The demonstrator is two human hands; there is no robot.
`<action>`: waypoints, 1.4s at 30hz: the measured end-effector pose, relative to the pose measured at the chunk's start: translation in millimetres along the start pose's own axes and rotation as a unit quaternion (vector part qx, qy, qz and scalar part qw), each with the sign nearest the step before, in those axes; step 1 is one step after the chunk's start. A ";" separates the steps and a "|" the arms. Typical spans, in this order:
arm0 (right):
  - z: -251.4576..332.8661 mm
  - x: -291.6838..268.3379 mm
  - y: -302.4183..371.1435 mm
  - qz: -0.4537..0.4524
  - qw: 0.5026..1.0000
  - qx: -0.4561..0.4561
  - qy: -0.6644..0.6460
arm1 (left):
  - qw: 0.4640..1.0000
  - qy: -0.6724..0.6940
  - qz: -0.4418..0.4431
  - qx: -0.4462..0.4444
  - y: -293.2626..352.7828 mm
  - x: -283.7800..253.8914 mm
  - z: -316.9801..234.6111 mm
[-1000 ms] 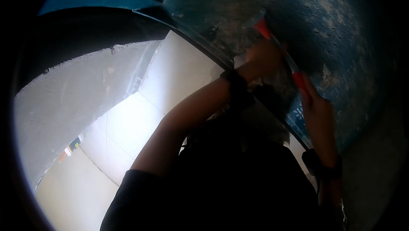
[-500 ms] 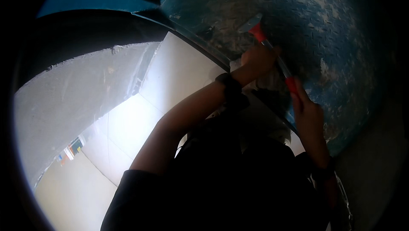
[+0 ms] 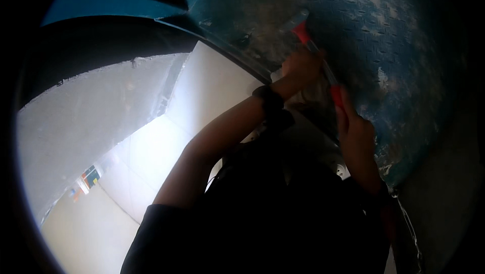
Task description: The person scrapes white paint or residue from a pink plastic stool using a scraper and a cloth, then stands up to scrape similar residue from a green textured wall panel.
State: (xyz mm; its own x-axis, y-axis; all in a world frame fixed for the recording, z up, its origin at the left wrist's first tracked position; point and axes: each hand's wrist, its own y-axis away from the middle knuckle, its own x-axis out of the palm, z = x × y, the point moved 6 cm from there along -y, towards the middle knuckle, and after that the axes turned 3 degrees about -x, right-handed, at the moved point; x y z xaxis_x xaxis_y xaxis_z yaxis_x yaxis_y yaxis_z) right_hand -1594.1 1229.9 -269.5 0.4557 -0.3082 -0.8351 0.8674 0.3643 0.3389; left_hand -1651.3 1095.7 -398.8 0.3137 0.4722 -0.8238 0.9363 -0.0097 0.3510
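A long-handled scraper (image 3: 301, 31) with a red head, a metal shaft and a red grip lies slantwise across the view. Its wide flat blade meets a worn blue metal plate (image 3: 353, 36) with a raised tread pattern. My left hand (image 3: 303, 67) is closed round the shaft, just below the red head. Farther down, my right hand (image 3: 357, 135) wraps the red grip. Paint on the plate is patchy, with brown and pale marks around the blade.
Left of the plate runs its dark edge, beyond which lies a pale floor (image 3: 151, 142) under bright light. A blue beam (image 3: 111, 7) stands at the far left above a grey concrete ledge (image 3: 111, 87). A thin chain (image 3: 410, 223) hangs at the lower right.
Both hands and the scraper have shifted slightly left, and the blade has moved a little farther up the plate. My grip on the tool is the same.
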 end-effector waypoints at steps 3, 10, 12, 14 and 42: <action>-0.1 -5.1 15.4 0.046 0.999 0.012 -0.005 | 0.995 -0.015 0.100 -0.008 17.6 14.3 -5.6; -23.7 -11.4 17.0 0.058 0.998 0.021 0.003 | 0.988 0.052 0.146 0.004 20.1 11.9 -11.3; -27.5 -5.1 14.1 0.043 0.999 0.020 0.015 | 0.991 -0.006 0.136 0.015 15.6 5.6 -10.5; -28.7 2.1 19.7 0.032 0.999 0.009 0.016 | 0.988 0.079 0.132 0.009 18.4 3.6 -13.4; -136.3 -76.2 42.0 -0.232 0.885 0.310 -0.257 | 0.963 0.085 -0.227 -0.121 -95.0 -170.7 251.1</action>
State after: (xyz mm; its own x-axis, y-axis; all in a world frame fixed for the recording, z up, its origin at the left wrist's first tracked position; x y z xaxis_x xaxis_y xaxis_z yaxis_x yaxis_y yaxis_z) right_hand -1619.6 1388.4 -250.7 -0.0868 -0.7158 -0.6929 0.8559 -0.4095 0.3159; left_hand -1754.2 794.7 -403.4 -0.1683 0.5166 -0.8396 0.9004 0.4273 0.0824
